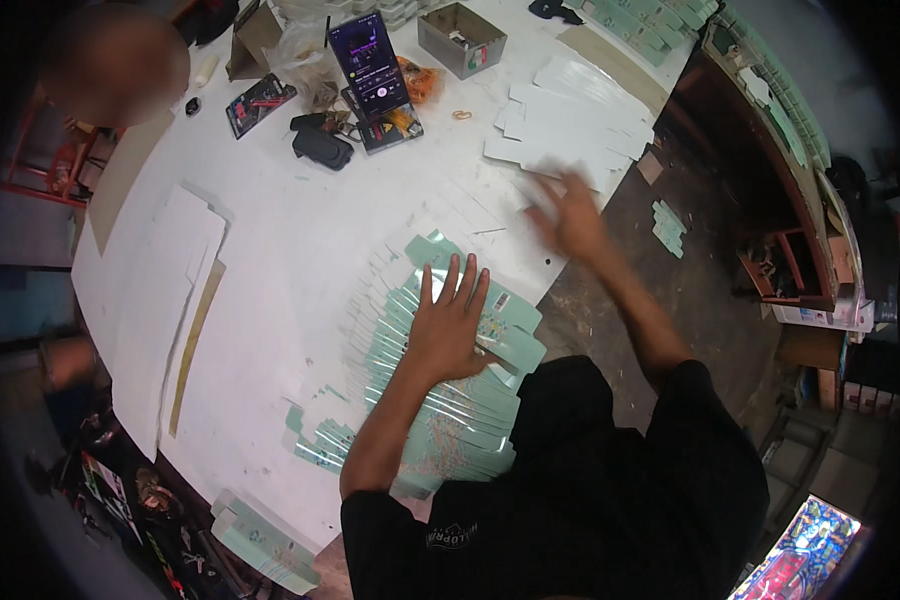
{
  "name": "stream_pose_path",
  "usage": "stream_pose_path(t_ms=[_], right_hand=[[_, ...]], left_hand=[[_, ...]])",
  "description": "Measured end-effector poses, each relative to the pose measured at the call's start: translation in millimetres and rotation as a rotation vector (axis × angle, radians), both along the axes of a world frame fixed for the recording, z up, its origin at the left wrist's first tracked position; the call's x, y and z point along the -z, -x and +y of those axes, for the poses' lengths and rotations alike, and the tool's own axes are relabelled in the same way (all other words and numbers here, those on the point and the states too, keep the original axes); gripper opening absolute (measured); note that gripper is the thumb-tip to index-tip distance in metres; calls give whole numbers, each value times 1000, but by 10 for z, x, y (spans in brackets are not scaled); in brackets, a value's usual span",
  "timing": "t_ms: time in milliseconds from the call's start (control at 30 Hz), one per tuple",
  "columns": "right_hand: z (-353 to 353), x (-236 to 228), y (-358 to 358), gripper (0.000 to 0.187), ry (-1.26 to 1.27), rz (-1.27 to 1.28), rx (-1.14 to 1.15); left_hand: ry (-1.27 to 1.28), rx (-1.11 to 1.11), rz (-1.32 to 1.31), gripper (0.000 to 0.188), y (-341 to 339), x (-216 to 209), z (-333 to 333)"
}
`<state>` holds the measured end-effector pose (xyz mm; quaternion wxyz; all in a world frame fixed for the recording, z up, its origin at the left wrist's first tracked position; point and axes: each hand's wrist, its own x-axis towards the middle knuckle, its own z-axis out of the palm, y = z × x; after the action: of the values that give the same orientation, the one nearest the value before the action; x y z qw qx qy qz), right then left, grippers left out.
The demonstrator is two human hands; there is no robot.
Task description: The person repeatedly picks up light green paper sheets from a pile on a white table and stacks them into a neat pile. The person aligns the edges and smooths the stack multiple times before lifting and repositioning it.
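Note:
A fanned row of flat, light green printed carton blanks (462,425) lies on the white table (260,270), right in front of my body. My left hand (448,328) rests flat on the far end of the row, its fingers spread over the top blank. Out to the right, my right hand (577,222) is lifted over the table's edge, close to the white sheets (560,125). Motion smears its fingers, so I cannot make out their pose or anything in them.
Toward the back stand a lit phone (370,65), a black case (322,148) and a grey box (462,40). White boards (165,300) lie on the left. Another person (115,70) is at the far left. One green blank (668,228) lies on the floor.

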<state>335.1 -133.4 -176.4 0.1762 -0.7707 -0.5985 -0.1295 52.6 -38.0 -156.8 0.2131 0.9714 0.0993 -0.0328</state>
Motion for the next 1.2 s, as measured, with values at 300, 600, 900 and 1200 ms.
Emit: stream_pose_path(t_ms=[300,600,900,1200], right_hand=[[-197,61,47,50,-8,317,-220],[-228,-176,479,44,176,743,97],[21,117,582,32,112,353,-48],[42,86,103,24,149,694,54]], left_hand=[[-65,-78,-97,57,-99,169,-134],[-81,-156,-55,58,-40,51,-127],[-7,-215,-128,64,-13,120,-66],[-132,-66,-50,96,5,143,-3]])
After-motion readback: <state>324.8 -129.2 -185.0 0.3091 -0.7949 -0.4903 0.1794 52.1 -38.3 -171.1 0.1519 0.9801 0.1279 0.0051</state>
